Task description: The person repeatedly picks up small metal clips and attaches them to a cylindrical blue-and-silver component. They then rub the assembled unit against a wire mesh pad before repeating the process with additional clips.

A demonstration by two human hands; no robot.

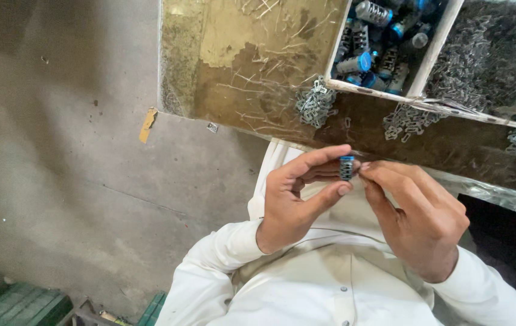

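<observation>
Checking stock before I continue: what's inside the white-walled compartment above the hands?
The white-walled compartment holds blue-capped grey cylindrical parts piled together. The pile hides its floor, and the frame crops its upper end.

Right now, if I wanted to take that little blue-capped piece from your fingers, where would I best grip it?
Probably by its ribbed grey sides, coming from above. The small blue-capped part stands upright, pinched between the left hand's thumb and forefinger, while the right hand touches its right edge. Only the blue top and upper sides look free, so the far side seems most open.
</observation>
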